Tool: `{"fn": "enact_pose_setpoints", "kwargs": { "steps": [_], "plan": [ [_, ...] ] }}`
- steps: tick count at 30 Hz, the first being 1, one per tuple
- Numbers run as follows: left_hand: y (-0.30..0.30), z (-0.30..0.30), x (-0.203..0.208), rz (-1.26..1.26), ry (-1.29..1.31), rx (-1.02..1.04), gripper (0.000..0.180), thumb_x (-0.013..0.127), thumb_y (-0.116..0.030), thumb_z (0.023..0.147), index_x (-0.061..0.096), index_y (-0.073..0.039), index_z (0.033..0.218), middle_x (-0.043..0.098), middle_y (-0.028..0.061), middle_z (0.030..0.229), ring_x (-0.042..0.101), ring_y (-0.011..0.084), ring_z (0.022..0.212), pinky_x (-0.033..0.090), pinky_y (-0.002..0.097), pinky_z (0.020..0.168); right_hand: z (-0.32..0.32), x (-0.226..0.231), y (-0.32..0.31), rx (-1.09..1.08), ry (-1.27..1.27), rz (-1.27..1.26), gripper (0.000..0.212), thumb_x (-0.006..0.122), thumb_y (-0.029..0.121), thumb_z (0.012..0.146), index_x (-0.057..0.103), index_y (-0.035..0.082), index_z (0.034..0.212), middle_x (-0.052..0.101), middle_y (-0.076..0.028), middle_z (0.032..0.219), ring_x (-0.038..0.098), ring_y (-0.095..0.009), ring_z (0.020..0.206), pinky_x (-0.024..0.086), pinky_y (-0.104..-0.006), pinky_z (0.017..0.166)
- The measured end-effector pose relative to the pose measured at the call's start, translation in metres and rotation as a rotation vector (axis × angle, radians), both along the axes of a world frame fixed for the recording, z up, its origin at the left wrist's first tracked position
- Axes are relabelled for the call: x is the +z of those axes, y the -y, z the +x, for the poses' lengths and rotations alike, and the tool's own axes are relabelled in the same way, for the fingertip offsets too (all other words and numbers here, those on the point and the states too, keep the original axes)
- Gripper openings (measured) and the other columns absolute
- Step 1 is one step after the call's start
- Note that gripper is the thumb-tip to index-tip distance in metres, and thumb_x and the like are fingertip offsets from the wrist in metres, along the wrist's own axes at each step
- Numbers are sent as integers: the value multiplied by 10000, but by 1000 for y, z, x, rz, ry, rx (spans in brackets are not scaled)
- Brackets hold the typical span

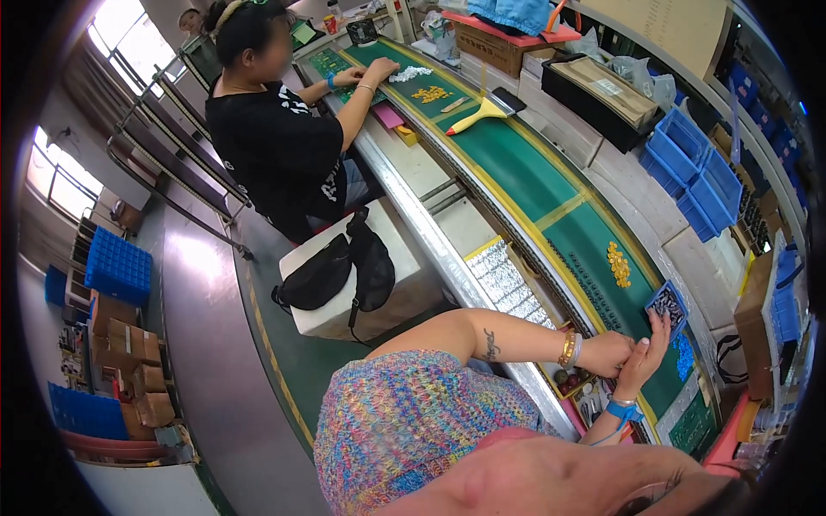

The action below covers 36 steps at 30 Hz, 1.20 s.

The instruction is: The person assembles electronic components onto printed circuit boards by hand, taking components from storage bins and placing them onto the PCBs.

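Note:
My left hand (605,353), with gold bracelets at its wrist, is closed over the green belt; whatever its fingers may hold is hidden. Right beside it, my right hand (642,359) wears a blue wrist strap, and its stretched fingers reach to the near edge of a small blue tray (680,320) of dark little parts. Blue small parts (684,357) lie just past this hand. Farther up the belt sit a pile of orange-yellow parts (618,265) and a row of small black parts (589,284).
A green circuit board (693,426) lies at the belt's near end. A yellow-handled brush (486,112) rests farther along. At the far left a co-worker (275,129) handles white parts (411,75). Blue bins (695,172) stand on the right; a black bag (344,267) lies on a white box.

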<state>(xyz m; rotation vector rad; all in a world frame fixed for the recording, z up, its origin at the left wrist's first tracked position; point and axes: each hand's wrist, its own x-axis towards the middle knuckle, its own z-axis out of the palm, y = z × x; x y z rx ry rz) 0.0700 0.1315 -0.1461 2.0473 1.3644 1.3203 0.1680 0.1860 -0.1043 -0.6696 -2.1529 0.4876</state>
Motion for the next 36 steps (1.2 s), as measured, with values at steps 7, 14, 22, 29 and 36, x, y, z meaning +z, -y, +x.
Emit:
{"fn": "enact_pose_setpoints", "kwargs": {
  "steps": [7,14,22,29,36],
  "plan": [
    [-2,-8,6,14,14,-43,216,694,-160,650,612,-32,803,604,123,820,582,330,817,483,422,696,5,10,-3,33,-77,49,621,305,511,938,578,10,1184,565,-141,1245,434,-333,1248,297,-434,1034],
    [3,-6,11,-5,-2,13,210,683,-136,640,610,-38,812,608,145,803,595,332,813,484,434,698,-2,-1,-2,123,-13,-100,518,368,433,934,605,9,1116,645,-135,1071,491,-330,1192,352,-414,994],
    [3,-4,6,-37,4,15,202,674,-134,660,606,-34,822,609,147,837,593,340,832,484,428,739,-1,-4,-1,132,-17,-130,446,388,364,937,602,16,1117,650,-134,1054,506,-308,1170,368,-397,984],
    [2,-6,3,-49,-5,27,209,664,-129,667,609,-32,844,612,157,861,592,348,843,484,430,750,-1,-9,-3,168,-60,-207,412,413,328,938,595,9,1126,644,-149,1044,571,-294,1060,410,-379,934],
    [1,-6,8,-70,-48,9,231,664,-134,666,609,-28,863,617,155,874,595,355,839,485,431,738,3,-9,-3,170,-82,-246,398,421,300,939,588,-8,1127,642,-153,1027,603,-268,989,442,-359,884]
  ]
}}
